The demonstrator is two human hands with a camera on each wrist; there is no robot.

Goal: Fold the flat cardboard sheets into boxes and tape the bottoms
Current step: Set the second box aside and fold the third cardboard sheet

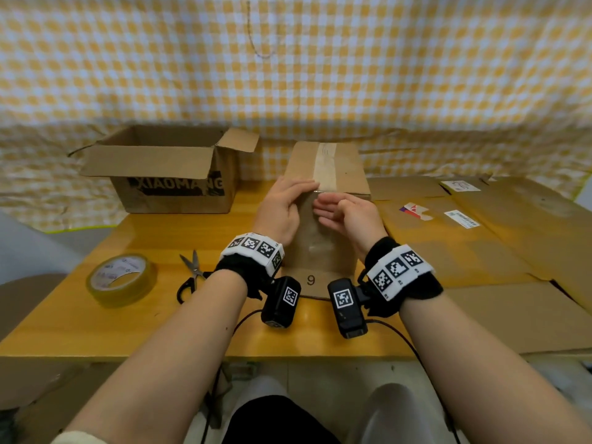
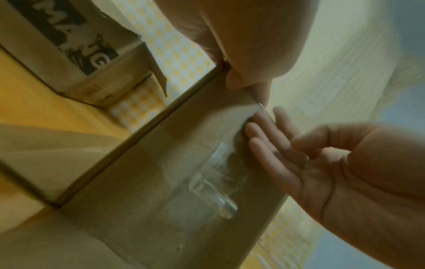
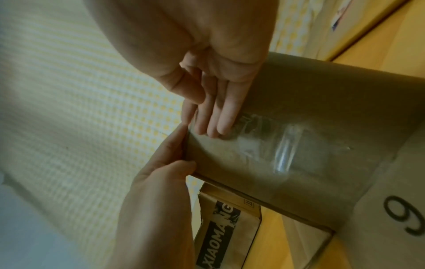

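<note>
Lettering comes first: the open-topped carton point(image 1: 166, 174) at the back left of the wooden bench point(image 1: 96, 322) carries white "XIAOMANG" on a black band, and the near bottom flap of the cardboard box point(image 1: 323, 238) standing in the middle shows a printed "9". That box sits upended, its upper face crossed by a strip of pale tape point(image 1: 325, 168) along the seam, while clear tape point(image 3: 285, 151) runs on down the near face, wrinkled and bubbled there. The left hand point(image 1: 282, 209) lies against the box's upper near edge, thumb on the near face and fingers point(image 1: 304, 184) reaching over the edge, nearly straight and close together, holding nothing. The right hand point(image 1: 349, 213) is turned palm inward beside it, its fingers point(image 3: 214, 116) straight and together, tips pressing the clear tape onto the cardboard just below the top edge; it grips nothing either. Flat cardboard sheets point(image 1: 480, 238) are stacked on the right side of the bench, bearing white shipping labels point(image 1: 461, 218) whose print is too small to read and a red, white and purple sticker point(image 1: 415, 210). A roll of clear tape point(image 1: 121, 280) with an illegible printed core lies near the left front, and black-handled scissors point(image 1: 192, 277) rest between it and the left wrist. Yellow-and-white gingham cloth point(image 1: 288, 59) hangs behind.
</note>
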